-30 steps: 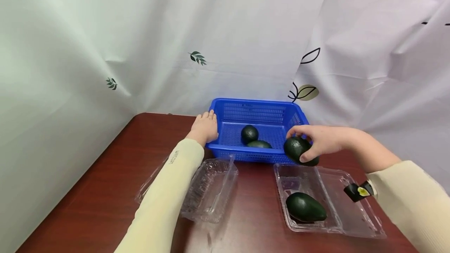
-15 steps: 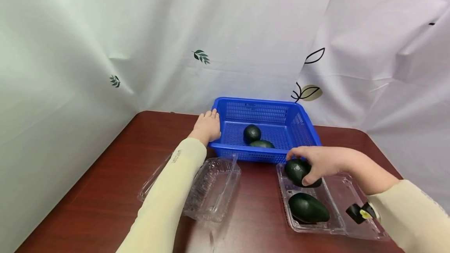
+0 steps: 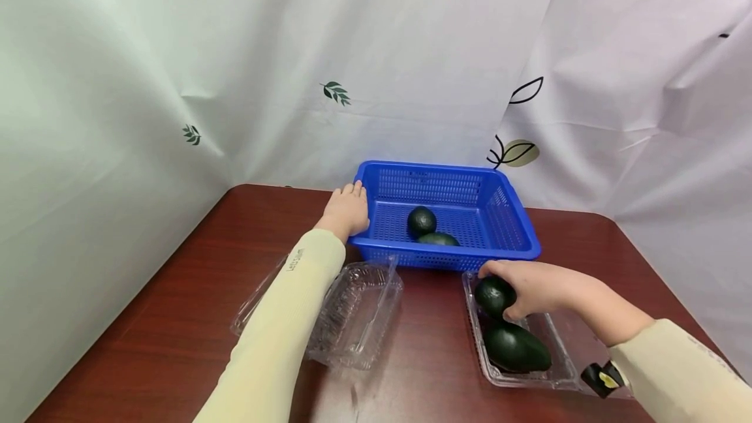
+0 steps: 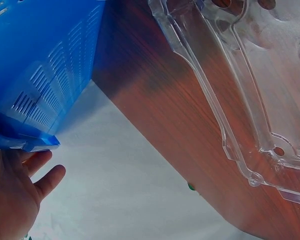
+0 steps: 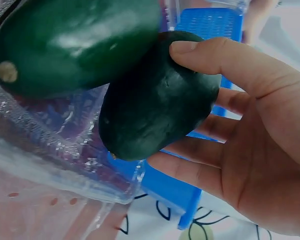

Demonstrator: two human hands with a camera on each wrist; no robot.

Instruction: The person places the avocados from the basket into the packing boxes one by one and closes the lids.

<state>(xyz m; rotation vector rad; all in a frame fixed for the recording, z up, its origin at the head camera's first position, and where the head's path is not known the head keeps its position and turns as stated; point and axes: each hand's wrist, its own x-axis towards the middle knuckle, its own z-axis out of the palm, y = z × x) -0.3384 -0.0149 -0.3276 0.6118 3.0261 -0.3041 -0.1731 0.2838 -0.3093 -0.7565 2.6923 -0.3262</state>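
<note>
My left hand (image 3: 346, 211) rests at the left rim of a blue plastic basket (image 3: 446, 256); in the left wrist view two fingers of that hand (image 4: 20, 190) stick out loosely below the rim, the others being partly hidden. My right hand (image 3: 537, 289) grips a dark green avocado (image 3: 492, 296) between thumb and fingers, at the far end of a clear plastic clamshell container (image 3: 502, 380). A second avocado (image 3: 517, 348) lies in the near part of that container. In the right wrist view the gripped avocado (image 5: 160, 100) is against or very near the other avocado (image 5: 80, 45).
Inside the basket lie a round-looking avocado (image 3: 422, 221) and another avocado (image 3: 439, 239) by the front wall. A second clear clamshell (image 3: 358, 318) stands open on the red-brown table (image 3: 176, 318), partly behind my left sleeve. A white printed cloth (image 3: 411, 51) hangs behind the table.
My right hand has lowered the avocado from beside the basket's front right corner down into the far end of the right container. The left hand has stayed at the rim.
</note>
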